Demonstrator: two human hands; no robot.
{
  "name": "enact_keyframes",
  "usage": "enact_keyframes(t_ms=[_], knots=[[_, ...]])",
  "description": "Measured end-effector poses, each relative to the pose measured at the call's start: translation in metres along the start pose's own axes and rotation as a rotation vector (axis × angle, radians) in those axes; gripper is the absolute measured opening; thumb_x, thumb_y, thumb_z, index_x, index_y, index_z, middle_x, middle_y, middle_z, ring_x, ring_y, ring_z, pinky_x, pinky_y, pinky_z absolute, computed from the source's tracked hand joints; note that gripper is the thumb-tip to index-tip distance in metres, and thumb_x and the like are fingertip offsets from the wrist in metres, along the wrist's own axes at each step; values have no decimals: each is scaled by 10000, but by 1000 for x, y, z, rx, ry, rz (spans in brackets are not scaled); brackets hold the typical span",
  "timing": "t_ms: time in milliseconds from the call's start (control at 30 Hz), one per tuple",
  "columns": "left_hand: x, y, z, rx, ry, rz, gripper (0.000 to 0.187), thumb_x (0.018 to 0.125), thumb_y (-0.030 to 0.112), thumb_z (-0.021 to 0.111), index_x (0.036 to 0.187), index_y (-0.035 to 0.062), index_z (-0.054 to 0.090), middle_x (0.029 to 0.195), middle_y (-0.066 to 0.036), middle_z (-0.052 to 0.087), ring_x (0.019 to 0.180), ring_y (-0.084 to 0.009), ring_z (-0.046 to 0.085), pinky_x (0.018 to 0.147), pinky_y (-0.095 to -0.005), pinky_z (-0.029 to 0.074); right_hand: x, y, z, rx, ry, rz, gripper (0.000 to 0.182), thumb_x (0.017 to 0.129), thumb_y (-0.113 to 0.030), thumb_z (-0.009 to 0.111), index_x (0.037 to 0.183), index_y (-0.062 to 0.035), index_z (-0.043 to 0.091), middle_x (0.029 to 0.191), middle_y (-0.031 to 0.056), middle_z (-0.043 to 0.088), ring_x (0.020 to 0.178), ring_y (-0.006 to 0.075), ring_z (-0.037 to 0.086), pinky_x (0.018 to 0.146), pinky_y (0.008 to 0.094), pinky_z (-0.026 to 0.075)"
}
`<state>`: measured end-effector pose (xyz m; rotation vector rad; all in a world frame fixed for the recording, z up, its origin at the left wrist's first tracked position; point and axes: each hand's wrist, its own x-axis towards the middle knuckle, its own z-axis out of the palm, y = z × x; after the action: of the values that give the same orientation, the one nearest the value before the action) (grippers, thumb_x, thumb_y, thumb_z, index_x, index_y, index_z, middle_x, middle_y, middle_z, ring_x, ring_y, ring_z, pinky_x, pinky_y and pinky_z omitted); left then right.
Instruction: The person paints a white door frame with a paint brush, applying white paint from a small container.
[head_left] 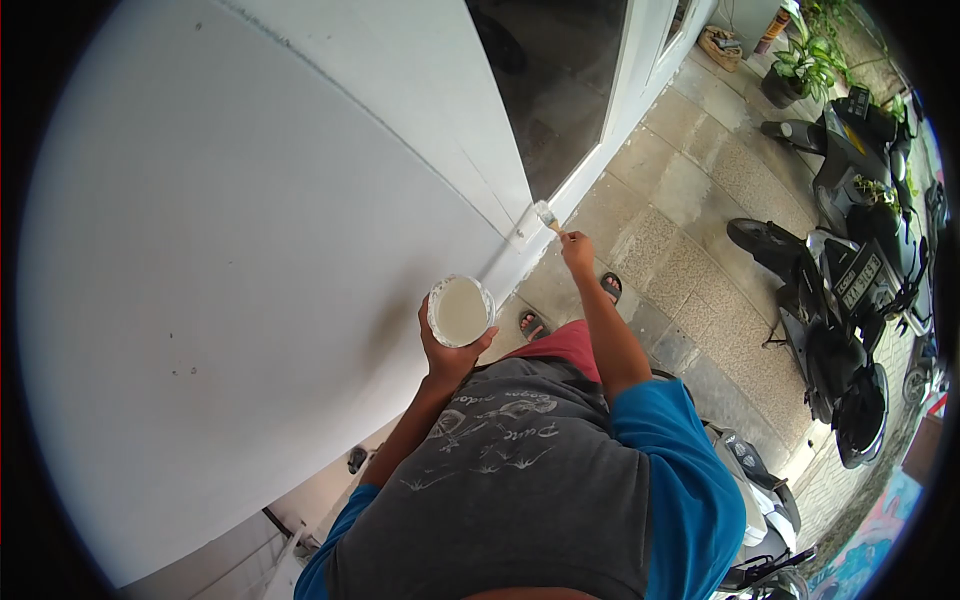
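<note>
My left hand (pixel 449 357) is wrapped round a round tub (pixel 461 311) of whitish paint, held upright beside the white wall (pixel 250 260). Smears of paint mark the tub's rim. In my right hand (pixel 576 250) is the handle of a paintbrush (pixel 547 215), its bristles pale with paint. The bristles are at the white ledge low on the wall, by the lower corner of a dark glass pane (pixel 550 90). Whether they touch the ledge cannot be made out.
Stone paving (pixel 690 240) runs along the wall under my sandalled feet. Parked motorbikes (pixel 850 290) stand on the right. A potted plant (pixel 785 83) and a brown bag (pixel 720 47) are at the top right. Another motorbike is near my right side, at the bottom.
</note>
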<state>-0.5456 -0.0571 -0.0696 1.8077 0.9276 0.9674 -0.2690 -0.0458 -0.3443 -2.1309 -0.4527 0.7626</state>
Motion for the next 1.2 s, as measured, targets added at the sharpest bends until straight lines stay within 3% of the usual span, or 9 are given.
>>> enact_keyframes(t_ms=[133, 333, 500, 633, 700, 800, 833, 900, 1200], knots=[[9, 2, -2, -36, -21, -5, 921, 641, 115, 903, 1361, 19, 335, 1303, -155, 517, 1203, -254, 536, 1012, -400, 450, -36, -49, -84, 379, -251, -2, 220, 857, -141, 670, 967, 49, 658, 755, 111, 685, 617, 155, 634, 562, 299, 494], [30, 12, 6, 8, -165, 137, 982, 587, 96, 923, 1394, 43, 367, 1392, -180, 466, 1255, -299, 505, 1050, -407, 424, -121, -160, -230, 434, -272, -287, 194, 805, -13, 723, 993, 25, 693, 825, 69, 666, 710, 121, 631, 687, 250, 506], [42, 21, 30, -95, -182, 180, 977, 583, 100, 929, 1391, 55, 383, 1380, -153, 482, 1253, -273, 513, 1051, -390, 428, -162, -227, -302, 777, -312, -630, 175, 808, 44, 689, 981, 71, 673, 864, 104, 628, 756, 171, 625, 700, 268, 504], [52, 31, 49, -135, -229, 183, 961, 578, 105, 932, 1378, 57, 401, 1378, -147, 484, 1249, -268, 519, 1044, -383, 437, -194, -275, -326, 856, -395, -684, 129, 810, 30, 690, 929, 64, 655, 854, 122, 608, 710, 197, 621, 623, 292, 506], [56, 37, 57, -167, -227, 183, 956, 578, 106, 933, 1374, 55, 406, 1378, -149, 484, 1249, -270, 519, 1042, -383, 440, -207, -298, -327, 770, -403, -713, 90, 826, 2, 693, 899, 36, 654, 830, 106, 615, 684, 184, 621, 603, 288, 501], [60, 48, 65, -106, -227, 226, 968, 577, 110, 934, 1379, 52, 395, 1378, -150, 482, 1248, -275, 521, 1040, -384, 443, -212, -321, -321, 160, -340, -900, 91, 846, -52, 696, 888, 13, 649, 768, 73, 628, 649, 155, 624, 591, 291, 479], [61, 48, 69, -109, -203, 251, 974, 578, 109, 933, 1384, 53, 389, 1378, -151, 482, 1247, -278, 521, 1038, -386, 444, -210, -327, -316, 161, -345, -907, 91, 846, -52, 696, 888, 13, 649, 768, 73, 628, 649, 155, 624, 591, 291, 479], [62, 49, 77, -108, -166, 276, 981, 578, 107, 932, 1389, 55, 382, 1377, -152, 481, 1247, -281, 521, 1037, -389, 446, -209, -336, -307, -96, -449, -1006, 105, 821, -65, 712, 872, 3, 651, 779, 107, 641, 657, 226, 641, 604, 321, 485], [58, 67, 100, -153, -60, 207, 964, 566, 141, 934, 1371, 80, 406, 1385, -144, 481, 1282, -321, 487, 1054, -416, 422, -183, -340, -285, -411, -487, -1354, 179, 782, -175, 754, 820, -23, 669, 764, 85, 626, 746, 259, 608, 657, 374, 497]])
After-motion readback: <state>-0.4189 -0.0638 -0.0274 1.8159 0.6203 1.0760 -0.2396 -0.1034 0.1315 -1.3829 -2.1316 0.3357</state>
